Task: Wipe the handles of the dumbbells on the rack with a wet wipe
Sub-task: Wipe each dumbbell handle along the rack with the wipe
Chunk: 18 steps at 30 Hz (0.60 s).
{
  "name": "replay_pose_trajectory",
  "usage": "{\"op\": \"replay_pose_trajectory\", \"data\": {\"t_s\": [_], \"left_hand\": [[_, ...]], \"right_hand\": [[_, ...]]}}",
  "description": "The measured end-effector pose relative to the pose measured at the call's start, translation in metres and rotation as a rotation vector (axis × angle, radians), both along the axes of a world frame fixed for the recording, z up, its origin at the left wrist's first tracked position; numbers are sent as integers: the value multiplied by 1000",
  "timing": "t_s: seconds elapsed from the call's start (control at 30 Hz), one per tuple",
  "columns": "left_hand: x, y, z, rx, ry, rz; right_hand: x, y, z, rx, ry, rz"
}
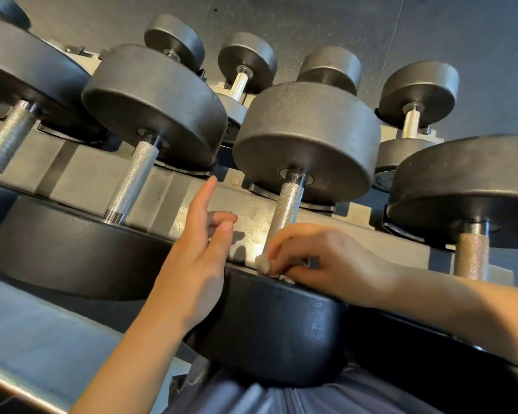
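Black round-headed dumbbells lie side by side on a grey metal rack point(102, 171). The middle dumbbell's knurled steel handle point(287, 204) runs down to its near head point(269, 330). My right hand point(320, 258) is closed around the lower end of that handle, pressing a crumpled white wet wipe point(263, 262) against it. My left hand point(198, 249) hovers just left of the handle with fingers spread, holding nothing. Another knurled handle point(132, 180) lies to the left, and a duller one point(473, 255) to the right.
A lower tier holds smaller dumbbells point(247, 62) point(417, 91) further back. A large dumbbell point(12, 73) fills the far left and its handle point(8, 138) slopes down. Dark speckled floor point(431, 31) lies beyond. Grey clothing point(281, 398) shows at the bottom edge.
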State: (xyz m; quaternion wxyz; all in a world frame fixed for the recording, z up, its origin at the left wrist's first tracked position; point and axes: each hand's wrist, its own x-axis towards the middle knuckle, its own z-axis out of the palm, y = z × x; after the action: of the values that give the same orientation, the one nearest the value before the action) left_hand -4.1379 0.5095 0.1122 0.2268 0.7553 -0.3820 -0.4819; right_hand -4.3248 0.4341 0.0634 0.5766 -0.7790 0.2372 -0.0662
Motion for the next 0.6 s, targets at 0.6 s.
{"op": "replay_pose_trajectory", "data": {"t_s": [0.6], "left_hand": [[-1,-2,2,51,-44,-98]], "right_hand": [[12,8,-31,1045,417,-281]]}}
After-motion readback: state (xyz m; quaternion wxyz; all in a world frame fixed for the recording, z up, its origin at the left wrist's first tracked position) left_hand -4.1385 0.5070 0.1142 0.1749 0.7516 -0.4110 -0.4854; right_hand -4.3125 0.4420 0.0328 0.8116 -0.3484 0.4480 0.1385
